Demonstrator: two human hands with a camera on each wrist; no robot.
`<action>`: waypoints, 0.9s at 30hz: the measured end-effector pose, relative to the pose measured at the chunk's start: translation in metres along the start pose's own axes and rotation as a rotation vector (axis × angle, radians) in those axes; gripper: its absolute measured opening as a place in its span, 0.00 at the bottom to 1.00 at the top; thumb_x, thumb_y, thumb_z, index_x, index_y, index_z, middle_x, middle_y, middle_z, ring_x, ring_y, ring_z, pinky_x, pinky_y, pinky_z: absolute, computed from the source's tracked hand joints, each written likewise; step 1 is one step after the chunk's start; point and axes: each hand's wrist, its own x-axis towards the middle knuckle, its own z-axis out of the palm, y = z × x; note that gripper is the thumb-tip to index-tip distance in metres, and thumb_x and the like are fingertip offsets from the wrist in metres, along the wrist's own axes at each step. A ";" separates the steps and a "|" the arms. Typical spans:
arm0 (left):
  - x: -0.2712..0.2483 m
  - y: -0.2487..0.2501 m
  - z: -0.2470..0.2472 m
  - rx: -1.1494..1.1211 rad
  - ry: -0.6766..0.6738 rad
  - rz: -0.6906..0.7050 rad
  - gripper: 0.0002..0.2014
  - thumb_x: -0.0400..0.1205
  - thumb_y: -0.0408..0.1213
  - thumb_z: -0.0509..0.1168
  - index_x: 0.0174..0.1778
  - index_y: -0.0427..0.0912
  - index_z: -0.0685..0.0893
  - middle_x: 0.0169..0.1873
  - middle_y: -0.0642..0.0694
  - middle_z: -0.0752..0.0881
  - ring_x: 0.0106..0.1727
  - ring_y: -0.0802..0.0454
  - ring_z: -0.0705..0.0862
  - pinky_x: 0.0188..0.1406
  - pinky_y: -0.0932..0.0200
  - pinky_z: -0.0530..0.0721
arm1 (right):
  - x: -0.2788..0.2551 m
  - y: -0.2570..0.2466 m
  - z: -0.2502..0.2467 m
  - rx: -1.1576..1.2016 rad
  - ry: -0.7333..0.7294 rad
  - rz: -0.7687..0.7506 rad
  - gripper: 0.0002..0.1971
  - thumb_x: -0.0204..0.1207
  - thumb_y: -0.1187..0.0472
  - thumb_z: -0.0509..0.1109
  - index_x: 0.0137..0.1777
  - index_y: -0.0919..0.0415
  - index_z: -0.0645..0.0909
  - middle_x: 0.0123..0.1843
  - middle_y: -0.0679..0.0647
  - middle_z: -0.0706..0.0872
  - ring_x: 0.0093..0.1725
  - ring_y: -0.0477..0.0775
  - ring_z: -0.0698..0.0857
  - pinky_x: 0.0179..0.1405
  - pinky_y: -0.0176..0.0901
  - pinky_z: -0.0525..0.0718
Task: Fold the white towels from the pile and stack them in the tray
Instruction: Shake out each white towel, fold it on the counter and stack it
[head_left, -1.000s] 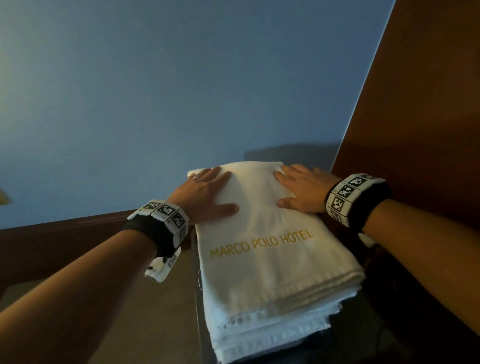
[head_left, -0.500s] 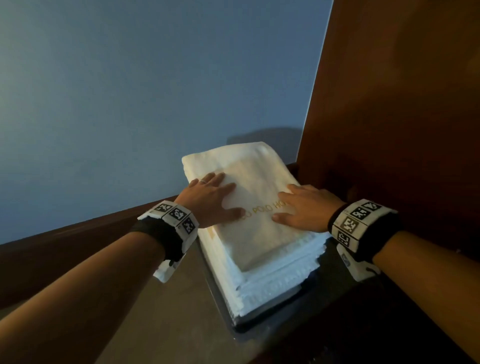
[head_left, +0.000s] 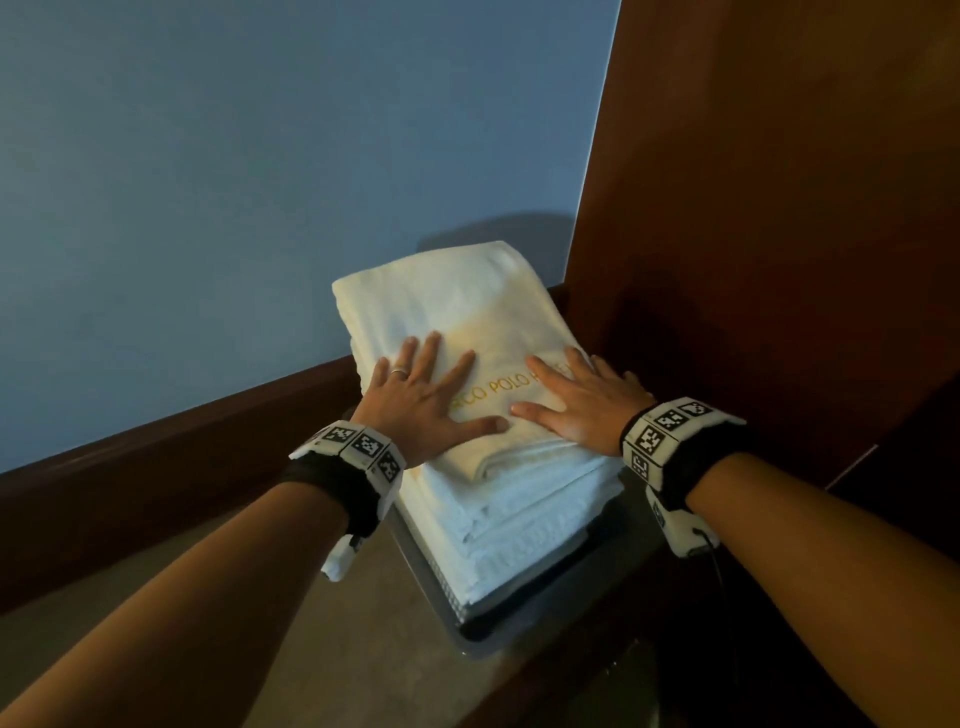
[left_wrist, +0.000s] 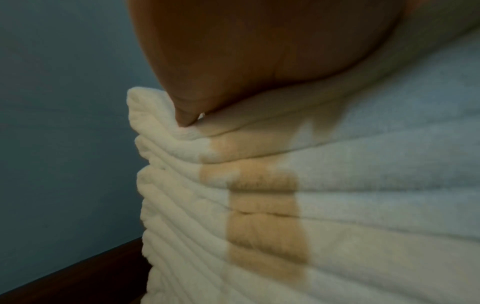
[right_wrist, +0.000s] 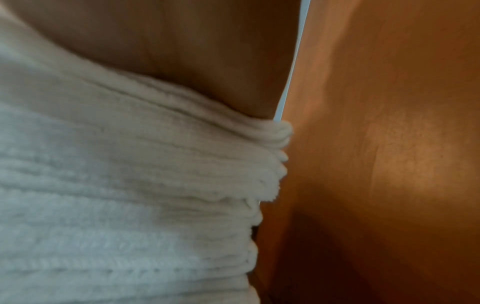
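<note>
A stack of folded white towels (head_left: 524, 525) fills a dark tray (head_left: 470, 631) in the corner. The top towel (head_left: 457, 306) bears gold lettering. My left hand (head_left: 415, 400) lies flat on its near left part, fingers spread, a ring on one finger. My right hand (head_left: 582, 400) lies flat on the near right part, fingers straight. In the left wrist view the palm (left_wrist: 246, 61) presses the top of the layered towels (left_wrist: 337, 185). The right wrist view has the palm (right_wrist: 168, 45) on the towel stack (right_wrist: 116, 185). The unfolded pile is out of sight.
A blue wall (head_left: 234, 182) rises behind the stack, with a dark wooden rail (head_left: 156, 457) along its base. A brown wooden panel (head_left: 779, 208) stands close to the stack's right side. The tray sits on a tan counter (head_left: 337, 649).
Both hands have slid toward me over the top towel, from its far part to its near edge. The view has pulled back, so more of the stack and tray shows.
</note>
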 end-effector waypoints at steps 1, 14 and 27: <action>0.005 -0.001 0.002 -0.007 -0.007 -0.002 0.61 0.56 0.88 0.24 0.87 0.63 0.36 0.88 0.41 0.35 0.88 0.37 0.38 0.86 0.35 0.46 | 0.005 0.001 0.001 -0.006 -0.007 0.001 0.48 0.63 0.15 0.36 0.83 0.31 0.37 0.89 0.55 0.42 0.86 0.67 0.47 0.79 0.75 0.52; 0.085 -0.028 -0.073 0.314 0.041 -0.013 0.47 0.69 0.85 0.40 0.85 0.72 0.40 0.89 0.51 0.41 0.89 0.37 0.44 0.84 0.30 0.50 | 0.016 0.021 -0.010 0.034 -0.021 -0.125 0.51 0.57 0.11 0.38 0.82 0.28 0.36 0.88 0.49 0.38 0.86 0.65 0.46 0.77 0.81 0.52; 0.096 -0.055 -0.041 0.049 -0.026 -0.062 0.53 0.56 0.91 0.34 0.81 0.80 0.39 0.89 0.57 0.41 0.89 0.44 0.48 0.86 0.37 0.50 | 0.029 0.021 0.003 0.059 -0.030 -0.137 0.49 0.59 0.12 0.35 0.81 0.27 0.36 0.89 0.51 0.39 0.86 0.66 0.45 0.79 0.77 0.52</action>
